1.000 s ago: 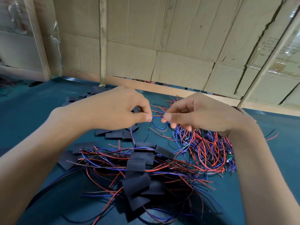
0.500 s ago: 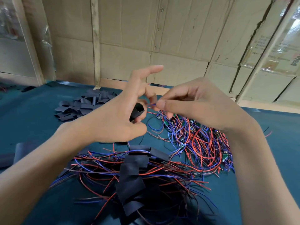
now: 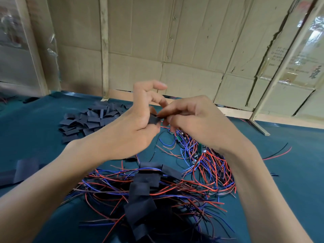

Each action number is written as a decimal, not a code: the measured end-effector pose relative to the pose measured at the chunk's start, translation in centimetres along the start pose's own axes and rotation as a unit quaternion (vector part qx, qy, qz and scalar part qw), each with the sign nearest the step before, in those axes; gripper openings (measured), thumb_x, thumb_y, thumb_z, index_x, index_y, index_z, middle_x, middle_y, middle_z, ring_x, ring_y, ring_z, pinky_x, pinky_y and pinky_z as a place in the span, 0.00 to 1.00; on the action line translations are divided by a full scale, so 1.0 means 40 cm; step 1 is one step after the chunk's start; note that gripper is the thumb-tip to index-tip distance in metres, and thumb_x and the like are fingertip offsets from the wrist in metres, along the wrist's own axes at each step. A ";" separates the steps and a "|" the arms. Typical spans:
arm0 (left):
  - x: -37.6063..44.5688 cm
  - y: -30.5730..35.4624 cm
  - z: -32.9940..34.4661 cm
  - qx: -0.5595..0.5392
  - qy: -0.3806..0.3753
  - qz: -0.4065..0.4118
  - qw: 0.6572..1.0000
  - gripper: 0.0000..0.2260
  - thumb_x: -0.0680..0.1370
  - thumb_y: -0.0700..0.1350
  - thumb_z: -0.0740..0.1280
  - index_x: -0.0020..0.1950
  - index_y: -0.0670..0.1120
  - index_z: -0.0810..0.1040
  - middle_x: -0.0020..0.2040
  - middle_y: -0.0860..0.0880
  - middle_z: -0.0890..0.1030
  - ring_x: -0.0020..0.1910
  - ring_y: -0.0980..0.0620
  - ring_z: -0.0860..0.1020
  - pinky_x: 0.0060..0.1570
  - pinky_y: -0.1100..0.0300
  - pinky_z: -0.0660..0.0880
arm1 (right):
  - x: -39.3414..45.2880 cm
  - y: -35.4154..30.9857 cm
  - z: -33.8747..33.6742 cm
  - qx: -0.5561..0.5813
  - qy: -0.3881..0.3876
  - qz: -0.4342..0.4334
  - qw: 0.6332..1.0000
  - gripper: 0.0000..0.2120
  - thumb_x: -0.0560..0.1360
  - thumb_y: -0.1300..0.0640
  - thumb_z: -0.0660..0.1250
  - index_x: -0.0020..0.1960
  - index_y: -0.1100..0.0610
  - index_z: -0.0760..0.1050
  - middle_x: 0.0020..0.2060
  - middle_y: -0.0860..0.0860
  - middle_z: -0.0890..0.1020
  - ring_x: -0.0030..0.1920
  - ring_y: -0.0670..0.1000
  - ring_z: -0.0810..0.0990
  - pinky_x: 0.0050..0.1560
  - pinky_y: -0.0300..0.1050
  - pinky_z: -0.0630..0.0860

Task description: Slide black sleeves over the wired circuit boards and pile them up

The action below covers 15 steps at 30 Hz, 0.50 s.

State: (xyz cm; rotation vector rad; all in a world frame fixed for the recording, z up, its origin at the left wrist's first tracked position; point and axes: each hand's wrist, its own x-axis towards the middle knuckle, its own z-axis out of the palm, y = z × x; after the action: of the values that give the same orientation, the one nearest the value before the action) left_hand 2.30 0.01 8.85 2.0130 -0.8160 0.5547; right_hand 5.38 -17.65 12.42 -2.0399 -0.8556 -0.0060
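Black sleeve, short, matte and flattened, is pinched between left hand and right hand fingers.

We saw a teal table cover. On it: black sleeves, red and blue wires, small green circuit boards. Behind the cover, plain tan cardboard wall.

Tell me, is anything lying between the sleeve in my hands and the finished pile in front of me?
Nothing visible blocks it. The left hand holds the black sleeve above the table, the right hand pinches at its mouth, and the sleeved pile lies directly below, uncovered.
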 end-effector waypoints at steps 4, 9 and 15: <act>0.021 -0.003 -0.008 -0.108 0.076 -0.041 0.990 0.23 0.75 0.29 0.60 0.57 0.54 0.57 0.57 0.39 0.73 0.46 0.41 0.78 0.39 0.55 0.75 | 0.002 0.010 -0.011 0.017 0.069 -0.021 0.997 0.20 0.76 0.70 0.68 0.45 0.44 0.85 0.37 0.44 0.86 0.37 0.49 0.75 0.39 0.42 0.74; 0.031 -0.023 -0.023 -0.193 0.163 -0.122 0.960 0.12 0.76 0.30 0.69 0.54 0.43 0.77 0.45 0.44 0.86 0.40 0.50 0.85 0.38 0.63 0.80 | 0.002 0.018 -0.046 0.098 0.118 -0.001 0.988 0.10 0.72 0.68 0.75 0.50 0.56 0.84 0.33 0.49 0.85 0.28 0.42 0.76 0.29 0.27 0.68; 0.024 -0.016 -0.036 -0.188 0.117 -0.172 0.960 0.10 0.71 0.36 0.74 0.49 0.47 0.84 0.44 0.47 0.87 0.30 0.53 0.80 0.35 0.64 0.79 | 0.004 0.019 -0.038 0.092 0.095 -0.015 0.991 0.06 0.71 0.69 0.75 0.45 0.61 0.84 0.36 0.53 0.85 0.29 0.40 0.77 0.31 0.29 0.70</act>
State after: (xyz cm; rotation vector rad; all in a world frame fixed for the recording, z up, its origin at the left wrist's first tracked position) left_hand 3.31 1.18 9.87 1.6492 -0.3797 0.3927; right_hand 6.39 -18.95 12.80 -1.8208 -0.7389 -0.1311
